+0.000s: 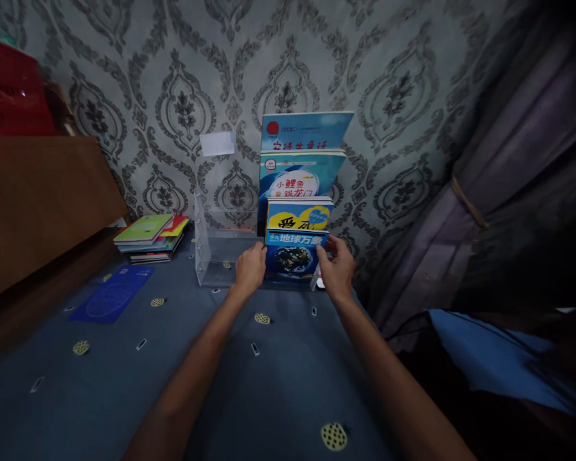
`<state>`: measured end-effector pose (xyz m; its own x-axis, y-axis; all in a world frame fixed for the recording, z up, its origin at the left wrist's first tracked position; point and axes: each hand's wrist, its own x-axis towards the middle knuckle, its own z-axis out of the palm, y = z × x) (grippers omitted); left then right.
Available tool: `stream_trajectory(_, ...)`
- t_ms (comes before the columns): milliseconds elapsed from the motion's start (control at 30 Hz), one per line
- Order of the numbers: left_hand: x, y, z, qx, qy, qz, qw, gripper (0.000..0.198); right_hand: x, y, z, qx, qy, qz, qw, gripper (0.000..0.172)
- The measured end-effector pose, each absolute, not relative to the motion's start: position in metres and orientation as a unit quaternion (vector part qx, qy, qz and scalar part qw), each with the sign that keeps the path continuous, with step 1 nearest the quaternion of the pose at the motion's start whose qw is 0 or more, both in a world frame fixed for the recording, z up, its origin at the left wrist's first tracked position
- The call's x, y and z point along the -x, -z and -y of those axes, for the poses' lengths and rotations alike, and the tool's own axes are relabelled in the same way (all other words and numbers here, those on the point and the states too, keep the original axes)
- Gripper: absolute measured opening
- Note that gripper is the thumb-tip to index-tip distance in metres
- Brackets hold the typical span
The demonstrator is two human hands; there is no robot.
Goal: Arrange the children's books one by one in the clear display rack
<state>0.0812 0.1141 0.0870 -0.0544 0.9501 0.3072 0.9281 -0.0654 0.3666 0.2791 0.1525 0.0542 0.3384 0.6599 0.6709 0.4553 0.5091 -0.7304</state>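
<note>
A clear acrylic tiered rack (206,256) stands against the patterned wall on a blue cloth. Its right half holds several upright books in rising rows. The front one is a blue book with an earth picture (294,256). My left hand (250,267) grips that book's left edge, fingers curled round it. My right hand (336,266) grips its right edge, thumb on the cover. Behind it stand a yellow-and-blue book (300,214), a light blue book with red characters (300,174) and a taller blue one (306,131).
A stack of flat books (152,238) with a green cover on top lies left of the rack. A dark blue flat book (112,294) lies nearer on the cloth. A brown wooden board (38,205) rises at left. A purple curtain (499,192) hangs at right.
</note>
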Motion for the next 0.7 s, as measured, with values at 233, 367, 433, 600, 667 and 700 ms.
stream_trajectory(233, -0.081, -0.083, -0.116, -0.688, -0.239, -0.685, 0.013, 0.031, -0.284, -0.053, -0.154, 0.489, -0.073, 0.574, 0.652, 0.041)
stream_trajectory(367, -0.081, -0.083, -0.115, -0.690, -0.236, -0.684, 0.009, 0.030, -0.285, -0.054, -0.154, 0.490, -0.065, 0.571, 0.655, 0.041)
stream_trajectory(433, -0.081, -0.083, -0.114, -0.690, -0.235, -0.684, 0.006, 0.029, -0.287, -0.056, -0.154, 0.490, -0.060, 0.567, 0.660, 0.041)
stream_trajectory(600, -0.081, -0.081, -0.107, -0.694, -0.237, -0.680, -0.001, 0.029, -0.289, -0.063, -0.150, 0.478, -0.054, 0.560, 0.675, 0.039)
stream_trajectory(667, -0.081, -0.081, -0.104, -0.696, -0.244, -0.676, -0.005, 0.028, -0.289, -0.066, -0.147, 0.474, -0.054, 0.556, 0.681, 0.039)
stream_trajectory(700, -0.081, -0.081, -0.102, -0.696, -0.248, -0.673, -0.005, 0.028, -0.289, -0.067, -0.146, 0.471, -0.053, 0.553, 0.685, 0.038)
